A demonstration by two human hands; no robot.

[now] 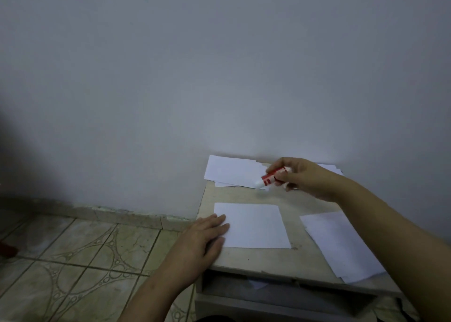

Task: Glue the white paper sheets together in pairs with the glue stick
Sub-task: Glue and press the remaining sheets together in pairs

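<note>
Nearest the camera, under the front edge of the small desk [256, 260], an open compartment [280, 295] shows a scrap of white paper inside, too dim to make out further. On the desktop near the front left corner, the left hand [202, 236] lies palm down with its fingers [220, 225] straight and released, pressing on the left edge of a single white sheet [256, 226] that lies flat in the middle of the desk. Part of the palm hangs past the left edge of the desk. Toward the front right corner a small pile of white sheets [341, 246] lies at a slant, its layers slightly fanned and its near corner reaching the front edge.

Further back, the right hand [302, 177] hovers above the desk between the single sheet and the back edge. Its fingers are curled around a red and white glue stick [272, 177], grasping it by the barrel; the white tip points down and to the left, close above the desktop, though contact cannot be told. Along the back edge, against the wall [219, 65], another loose stack of white sheets [231, 171] lies spread, partly hidden behind the right hand. To the left of the desk runs a patterned tiled floor [85, 260].
</note>
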